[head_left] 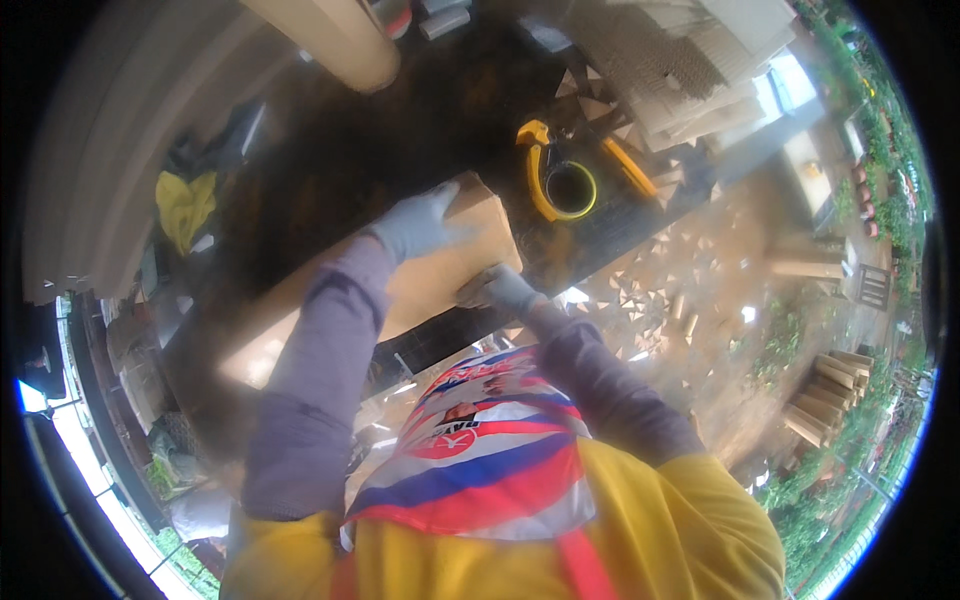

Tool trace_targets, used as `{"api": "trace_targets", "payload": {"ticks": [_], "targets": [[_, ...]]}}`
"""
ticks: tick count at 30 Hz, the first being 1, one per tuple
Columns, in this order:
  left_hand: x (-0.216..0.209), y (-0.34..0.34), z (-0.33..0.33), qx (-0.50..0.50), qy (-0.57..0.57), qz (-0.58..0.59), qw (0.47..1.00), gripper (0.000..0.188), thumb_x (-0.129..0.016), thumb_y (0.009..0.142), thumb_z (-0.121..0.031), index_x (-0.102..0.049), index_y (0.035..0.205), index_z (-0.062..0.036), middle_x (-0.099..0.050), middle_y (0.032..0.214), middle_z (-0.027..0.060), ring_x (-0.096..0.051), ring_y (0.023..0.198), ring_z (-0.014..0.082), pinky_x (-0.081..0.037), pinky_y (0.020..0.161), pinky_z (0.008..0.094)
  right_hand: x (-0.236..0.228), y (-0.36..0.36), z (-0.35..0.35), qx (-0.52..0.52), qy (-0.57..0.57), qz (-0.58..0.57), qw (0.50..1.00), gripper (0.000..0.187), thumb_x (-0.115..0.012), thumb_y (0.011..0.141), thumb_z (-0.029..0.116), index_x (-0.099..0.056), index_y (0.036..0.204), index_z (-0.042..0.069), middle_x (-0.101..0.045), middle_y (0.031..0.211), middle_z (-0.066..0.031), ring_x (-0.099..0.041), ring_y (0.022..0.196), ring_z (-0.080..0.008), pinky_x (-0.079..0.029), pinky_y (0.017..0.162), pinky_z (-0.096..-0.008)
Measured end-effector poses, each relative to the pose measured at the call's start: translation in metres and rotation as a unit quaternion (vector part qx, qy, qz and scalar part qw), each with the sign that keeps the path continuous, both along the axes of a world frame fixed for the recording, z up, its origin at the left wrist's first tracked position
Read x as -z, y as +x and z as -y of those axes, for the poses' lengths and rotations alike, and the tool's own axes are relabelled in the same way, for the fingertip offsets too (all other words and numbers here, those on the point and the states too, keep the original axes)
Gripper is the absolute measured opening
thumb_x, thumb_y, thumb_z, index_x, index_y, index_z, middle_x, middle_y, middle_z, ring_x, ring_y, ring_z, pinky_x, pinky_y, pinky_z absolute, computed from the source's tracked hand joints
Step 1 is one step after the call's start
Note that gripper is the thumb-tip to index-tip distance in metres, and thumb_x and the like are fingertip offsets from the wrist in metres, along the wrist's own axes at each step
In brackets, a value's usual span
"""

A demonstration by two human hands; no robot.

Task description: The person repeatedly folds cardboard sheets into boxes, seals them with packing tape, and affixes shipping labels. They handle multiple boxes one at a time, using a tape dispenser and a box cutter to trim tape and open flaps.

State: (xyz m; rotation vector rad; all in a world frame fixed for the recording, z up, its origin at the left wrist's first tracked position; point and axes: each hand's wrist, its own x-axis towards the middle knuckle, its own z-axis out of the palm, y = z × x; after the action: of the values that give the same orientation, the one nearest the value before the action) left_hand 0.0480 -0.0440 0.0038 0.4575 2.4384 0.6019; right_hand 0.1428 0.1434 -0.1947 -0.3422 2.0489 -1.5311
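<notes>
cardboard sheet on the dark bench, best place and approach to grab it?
Probably the near right corner, from the person's own side. The cardboard sheet lies flat on the dark bench, and that corner overhangs the edge, so fingers can get under it; the right hand is already there. The left hand rests flat on top, likely steadying it.

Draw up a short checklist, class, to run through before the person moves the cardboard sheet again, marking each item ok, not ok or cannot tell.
1. Left hand flat on the cardboard sheet: ok.
2. Right hand gripping the sheet's near edge: ok.
3. Both hands gloved: ok.
4. Sheet lying fully on the dark table: not ok, its near edge overhangs.
5. Yellow tool apart from the sheet: ok.
6. Floor free of offcuts: not ok, pieces lie scattered.
</notes>
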Motion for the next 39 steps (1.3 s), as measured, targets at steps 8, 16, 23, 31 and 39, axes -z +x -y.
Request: {"api": "trace_targets", "payload": {"ticks": [8, 16, 23, 31, 39], "targets": [[-0.007, 0.161, 0.237, -0.271, -0.139, -0.217, 0.928, 0.067, -0.07, 0.085, -0.052, -0.062, 0.128, -0.0008, -0.063, 0.128, 0.0187, -0.057, 0.121, 0.0406, -0.039, 0.109, 0.0472, -0.115, -0.021, -0.021, 0.269, -0.119, -0.091, 0.951, 0.033, -0.065, 0.093, 0.024, -0.063, 0.119, 0.004, -0.066, 0.112, -0.0127, -0.061, 0.106, -0.0207, -0.047, 0.091, -0.0355], [0.047, 0.232, 0.347, -0.702, 0.062, -0.355, 0.614, 0.047, -0.076, 0.084, -0.036, -0.068, 0.111, 0.0011, -0.066, 0.114, 0.0117, -0.061, 0.097, 0.0192, -0.049, 0.086, 0.0386, -0.081, -0.07, -0.063, -0.019, 0.101, -0.193, 0.976, 0.023, -0.069, 0.09, 0.018, -0.065, 0.107, 0.003, -0.069, 0.094, -0.0069, -0.063, 0.084, -0.0172, -0.051, 0.073, -0.0323], [0.072, 0.273, 0.275, -0.772, 0.006, -0.435, 0.463, 0.032, -0.075, 0.083, -0.03, -0.069, 0.101, -0.0035, -0.071, 0.092, 0.0127, -0.067, 0.084, 0.0249, -0.055, 0.076, 0.0357, -0.085, -0.183, -0.033, -0.35, 0.246, -0.42, 0.801, 0.023, -0.069, 0.088, 0.018, -0.067, 0.104, 0.003, -0.069, 0.094, -0.0095, -0.064, 0.084, -0.0213, -0.052, 0.072, -0.0346], [0.064, 0.464, -0.008, -0.929, 0.09, -0.339, 0.118, 0.047, -0.076, 0.073, -0.04, -0.067, 0.097, -0.0002, -0.07, 0.089, 0.0199, -0.067, 0.081, 0.0309, -0.052, 0.073, 0.0422, -0.094, -0.188, 0.088, -0.509, 0.203, -0.483, 0.683, 0.026, -0.072, 0.085, 0.018, -0.066, 0.105, 0.001, -0.069, 0.096, -0.0108, -0.065, 0.084, -0.0223, -0.052, 0.074, -0.0358], [0.106, 0.614, -0.306, -0.942, 0.093, -0.245, -0.21, 0.042, -0.076, 0.077, -0.03, -0.067, 0.102, 0.0023, -0.07, 0.089, 0.0155, -0.067, 0.08, 0.0252, -0.053, 0.07, 0.0371, -0.094, -0.053, 0.128, -0.646, 0.156, -0.462, 0.587, 0.03, -0.075, 0.082, 0.017, -0.066, 0.105, -0.001, -0.07, 0.098, -0.0122, -0.065, 0.084, -0.0233, -0.053, 0.076, -0.0369]]}}
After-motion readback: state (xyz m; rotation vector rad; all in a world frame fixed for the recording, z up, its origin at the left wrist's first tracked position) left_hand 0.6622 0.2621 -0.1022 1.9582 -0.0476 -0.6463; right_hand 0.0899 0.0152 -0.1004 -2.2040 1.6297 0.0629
